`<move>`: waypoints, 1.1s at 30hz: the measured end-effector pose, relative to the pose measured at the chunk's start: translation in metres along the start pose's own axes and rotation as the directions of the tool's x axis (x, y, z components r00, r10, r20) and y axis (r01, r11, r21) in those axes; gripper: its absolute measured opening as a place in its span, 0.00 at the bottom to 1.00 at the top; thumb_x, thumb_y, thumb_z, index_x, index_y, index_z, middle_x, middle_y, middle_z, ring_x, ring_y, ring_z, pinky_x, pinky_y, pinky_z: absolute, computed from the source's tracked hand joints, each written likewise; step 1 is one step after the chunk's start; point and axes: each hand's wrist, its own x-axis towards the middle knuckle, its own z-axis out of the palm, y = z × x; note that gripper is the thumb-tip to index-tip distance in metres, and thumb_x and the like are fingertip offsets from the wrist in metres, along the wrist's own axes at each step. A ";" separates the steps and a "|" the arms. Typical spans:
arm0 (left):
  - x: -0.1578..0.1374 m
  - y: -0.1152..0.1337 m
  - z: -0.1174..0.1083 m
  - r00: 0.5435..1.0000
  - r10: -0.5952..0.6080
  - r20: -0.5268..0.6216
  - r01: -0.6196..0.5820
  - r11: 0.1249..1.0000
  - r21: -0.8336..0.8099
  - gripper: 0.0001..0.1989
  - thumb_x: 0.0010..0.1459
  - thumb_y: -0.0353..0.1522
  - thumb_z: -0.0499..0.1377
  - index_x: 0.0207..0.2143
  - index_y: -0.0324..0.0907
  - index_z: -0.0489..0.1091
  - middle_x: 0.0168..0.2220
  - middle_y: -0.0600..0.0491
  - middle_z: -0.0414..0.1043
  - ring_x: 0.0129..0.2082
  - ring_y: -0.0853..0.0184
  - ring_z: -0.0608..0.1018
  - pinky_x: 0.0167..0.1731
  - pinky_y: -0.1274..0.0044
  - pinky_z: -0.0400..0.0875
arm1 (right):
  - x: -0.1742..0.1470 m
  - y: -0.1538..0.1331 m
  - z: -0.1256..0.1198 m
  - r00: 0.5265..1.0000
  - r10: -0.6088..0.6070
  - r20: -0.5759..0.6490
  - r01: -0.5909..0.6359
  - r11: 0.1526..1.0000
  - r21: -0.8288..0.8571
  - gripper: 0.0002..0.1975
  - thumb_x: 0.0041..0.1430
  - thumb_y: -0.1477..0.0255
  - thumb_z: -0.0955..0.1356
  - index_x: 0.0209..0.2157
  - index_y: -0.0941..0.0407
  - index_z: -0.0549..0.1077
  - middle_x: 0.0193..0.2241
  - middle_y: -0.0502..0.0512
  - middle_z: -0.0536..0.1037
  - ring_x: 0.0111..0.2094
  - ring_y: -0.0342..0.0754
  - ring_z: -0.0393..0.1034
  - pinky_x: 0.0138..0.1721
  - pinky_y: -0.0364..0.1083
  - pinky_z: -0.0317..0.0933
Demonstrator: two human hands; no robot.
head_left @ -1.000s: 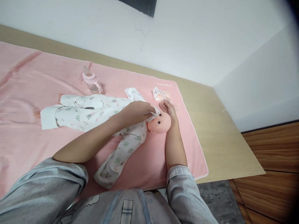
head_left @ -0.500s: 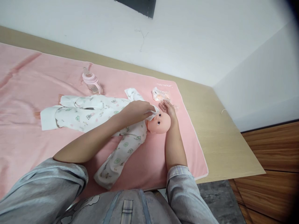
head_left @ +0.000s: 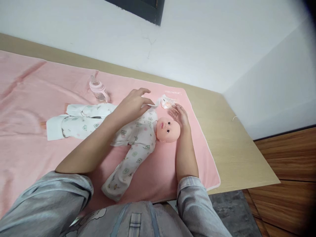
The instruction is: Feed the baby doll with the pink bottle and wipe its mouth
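Observation:
A baby doll (head_left: 168, 130) lies on its back with its head to the right. It wears a white printed outfit (head_left: 140, 131) with long sleeves and trousers. Over the doll's chest, my left hand (head_left: 134, 103) holds a thin white cloth or wipe (head_left: 153, 105) by the thumb, other fingers raised. Most of that cloth is hidden behind the hand. Beside the top of the doll's head, my right hand (head_left: 180, 114) is open, fingers spread, its forearm along the head. Just beyond its fingertips is a small clear plastic packet (head_left: 166, 101) with something orange showing.
A pink baby bottle (head_left: 99, 91) with a handle lies beyond the doll's legs. Under everything is a pink blanket (head_left: 24, 112) on a wooden table (head_left: 237, 148). A white wall (head_left: 197, 49) stands behind, and wooden panels (head_left: 286, 158) are at the right.
My left hand has lifted from the doll's mouth and moved left and back with the white cloth, uncovering the mouth. My right hand has stayed beside the head. The view has shifted slightly.

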 end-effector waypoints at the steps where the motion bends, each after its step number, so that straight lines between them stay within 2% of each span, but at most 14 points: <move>1: 0.000 -0.003 -0.002 0.999 -0.032 -0.002 0.032 0.999 0.024 0.18 0.63 0.29 0.50 0.44 0.45 0.80 0.61 0.47 0.62 0.59 0.50 0.65 0.58 0.60 0.62 | -0.005 -0.011 0.003 0.998 -0.055 0.028 0.056 0.998 -0.019 0.13 0.53 0.64 0.73 0.40 0.51 0.74 0.39 0.49 0.80 0.38 0.42 0.76 0.49 0.48 0.71; 4: 0.000 -0.009 -0.007 0.996 -0.084 0.005 0.084 0.995 0.060 0.20 0.62 0.26 0.50 0.45 0.46 0.80 0.61 0.48 0.62 0.60 0.50 0.65 0.58 0.59 0.62 | -0.029 -0.050 0.020 0.953 -0.221 0.206 0.258 0.951 -0.170 0.13 0.57 0.58 0.70 0.41 0.48 0.75 0.48 0.49 0.78 0.48 0.45 0.74 0.56 0.52 0.66; 6: 0.001 -0.012 -0.008 0.996 -0.087 -0.007 0.088 0.994 0.064 0.20 0.62 0.27 0.50 0.45 0.46 0.80 0.60 0.49 0.64 0.59 0.50 0.66 0.58 0.59 0.63 | -0.051 -0.074 0.040 0.881 -0.267 0.391 0.408 0.847 -0.340 0.13 0.59 0.56 0.68 0.38 0.49 0.77 0.55 0.49 0.74 0.58 0.49 0.67 0.60 0.55 0.62; 9: 0.002 -0.013 -0.008 0.997 -0.073 -0.014 0.074 0.995 0.068 0.19 0.63 0.27 0.50 0.45 0.46 0.80 0.58 0.49 0.66 0.58 0.52 0.68 0.58 0.60 0.63 | -0.083 -0.094 0.075 0.746 -0.179 0.641 0.597 0.608 -0.524 0.12 0.61 0.57 0.67 0.38 0.47 0.79 0.60 0.47 0.69 0.65 0.51 0.57 0.67 0.58 0.51; 10: 0.002 -0.013 -0.008 0.998 -0.066 -0.015 0.067 0.996 0.066 0.19 0.63 0.28 0.50 0.45 0.46 0.80 0.58 0.49 0.67 0.58 0.52 0.68 0.58 0.61 0.63 | -0.091 -0.094 0.086 0.721 -0.135 0.679 0.630 0.536 -0.562 0.12 0.62 0.58 0.67 0.40 0.46 0.80 0.61 0.46 0.68 0.67 0.52 0.54 0.68 0.59 0.48; 12: 0.002 -0.012 -0.010 0.998 -0.054 -0.024 0.055 0.997 0.059 0.18 0.63 0.29 0.51 0.46 0.45 0.79 0.57 0.48 0.68 0.57 0.53 0.70 0.58 0.61 0.63 | -0.103 -0.088 0.103 0.718 -0.073 0.692 0.650 0.424 -0.630 0.11 0.63 0.60 0.67 0.42 0.45 0.79 0.62 0.46 0.67 0.68 0.52 0.52 0.68 0.60 0.48; 15: 0.001 -0.011 -0.012 0.999 -0.037 -0.031 0.038 0.998 0.042 0.18 0.64 0.31 0.50 0.45 0.43 0.80 0.55 0.46 0.70 0.55 0.53 0.71 0.57 0.62 0.64 | -0.107 -0.074 0.116 0.763 -0.062 0.644 0.626 0.318 -0.712 0.12 0.63 0.64 0.67 0.46 0.47 0.78 0.60 0.51 0.69 0.65 0.53 0.58 0.65 0.59 0.54; 17: 0.001 -0.011 -0.012 0.999 -0.027 -0.029 0.028 0.999 0.025 0.18 0.65 0.32 0.50 0.45 0.43 0.79 0.54 0.46 0.71 0.55 0.54 0.72 0.57 0.62 0.64 | -0.105 -0.069 0.118 0.785 -0.100 0.611 0.610 0.293 -0.736 0.13 0.64 0.67 0.66 0.47 0.50 0.78 0.56 0.54 0.73 0.60 0.52 0.65 0.63 0.57 0.58; 22: 0.000 -0.021 -0.015 0.997 -0.023 -0.076 0.021 0.999 -0.027 0.18 0.65 0.40 0.53 0.51 0.44 0.75 0.54 0.48 0.71 0.56 0.54 0.70 0.57 0.64 0.63 | -0.092 -0.076 0.104 0.804 -0.270 0.529 0.594 0.350 -0.724 0.12 0.63 0.70 0.65 0.43 0.52 0.79 0.46 0.54 0.79 0.51 0.48 0.72 0.57 0.52 0.64; 24: -0.002 -0.030 -0.022 0.992 -0.064 -0.106 0.060 0.997 -0.042 0.19 0.63 0.40 0.56 0.53 0.45 0.73 0.54 0.49 0.71 0.57 0.54 0.70 0.58 0.65 0.62 | -0.084 -0.080 0.091 0.826 -0.352 0.441 0.556 0.378 -0.740 0.12 0.61 0.70 0.65 0.41 0.53 0.79 0.45 0.55 0.79 0.48 0.48 0.73 0.53 0.51 0.67; 26: -0.005 -0.040 -0.033 0.977 -0.149 -0.151 0.139 0.988 -0.071 0.20 0.62 0.41 0.57 0.54 0.45 0.72 0.55 0.50 0.71 0.53 0.56 0.72 0.55 0.66 0.64 | -0.073 -0.083 0.074 0.855 -0.414 0.311 0.480 0.406 -0.778 0.12 0.59 0.70 0.65 0.40 0.55 0.79 0.43 0.56 0.80 0.42 0.47 0.75 0.47 0.49 0.69; 28: -0.011 -0.052 -0.048 0.942 -0.262 -0.210 0.247 0.964 -0.096 0.21 0.62 0.42 0.57 0.54 0.45 0.72 0.53 0.49 0.72 0.46 0.59 0.75 0.50 0.68 0.68 | -0.063 -0.086 0.055 0.878 -0.451 0.163 0.372 0.425 -0.825 0.12 0.56 0.70 0.66 0.39 0.57 0.80 0.41 0.57 0.81 0.36 0.46 0.75 0.44 0.49 0.69; 30: -0.018 -0.065 -0.062 0.887 -0.374 -0.270 0.358 0.927 -0.109 0.21 0.62 0.42 0.58 0.55 0.44 0.72 0.50 0.49 0.73 0.39 0.61 0.76 0.47 0.68 0.71 | -0.054 -0.086 0.037 0.882 -0.469 0.042 0.275 0.441 -0.855 0.13 0.54 0.71 0.67 0.39 0.58 0.80 0.40 0.58 0.81 0.33 0.46 0.73 0.44 0.50 0.68; 33: -0.030 -0.088 -0.077 0.781 -0.521 -0.344 0.509 0.850 -0.133 0.24 0.61 0.42 0.59 0.58 0.44 0.69 0.48 0.49 0.74 0.40 0.60 0.75 0.49 0.65 0.70 | -0.042 -0.084 0.016 0.887 -0.459 -0.050 0.188 0.459 -0.869 0.17 0.51 0.71 0.67 0.43 0.58 0.79 0.40 0.59 0.80 0.32 0.46 0.72 0.44 0.51 0.66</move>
